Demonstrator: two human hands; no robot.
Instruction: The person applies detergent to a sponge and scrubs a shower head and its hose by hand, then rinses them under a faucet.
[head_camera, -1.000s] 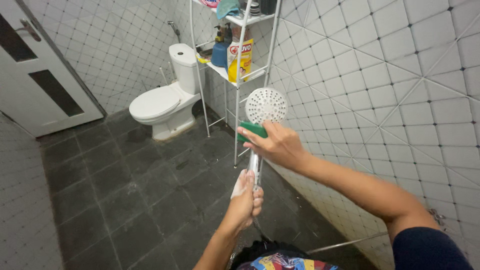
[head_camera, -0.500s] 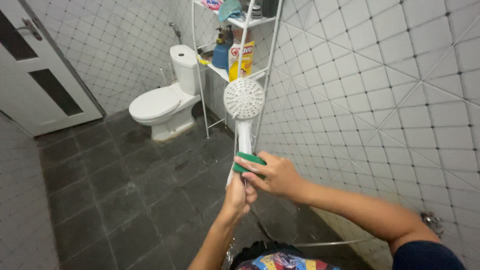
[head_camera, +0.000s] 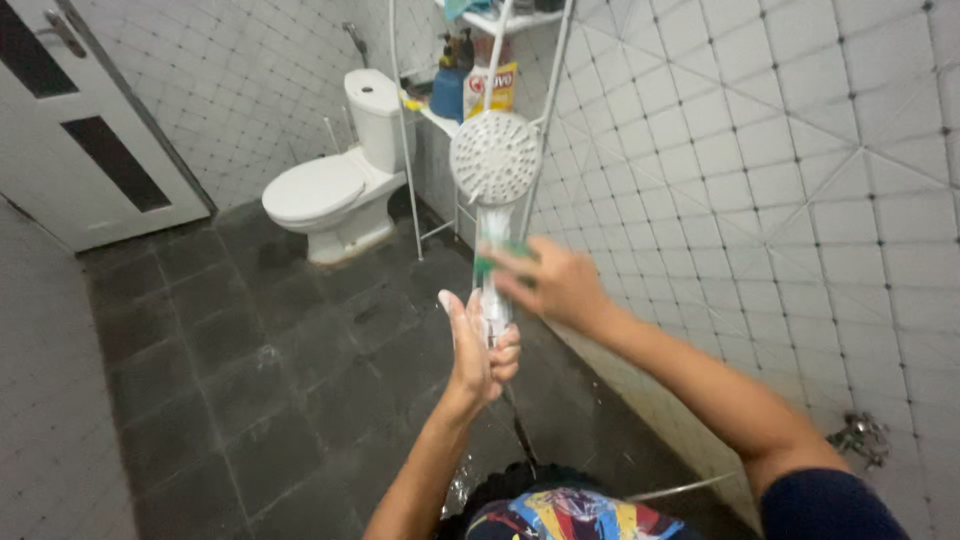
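My left hand (head_camera: 478, 350) clamps shower head (head_camera: 494, 157) handle low; right hand (head_camera: 548, 283) pinches sponge (head_camera: 497, 258) above grip. Handle wet, likely slippery; sponge soft.

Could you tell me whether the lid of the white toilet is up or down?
Down: the white toilet shows a smooth, closed lid lying flat over the bowl, with no bowl opening visible.

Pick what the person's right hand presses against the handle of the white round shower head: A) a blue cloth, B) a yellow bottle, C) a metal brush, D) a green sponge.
D: the right hand grips a green sponge against the handle of the white round shower head, just below its face, while the left hand holds the handle lower down.
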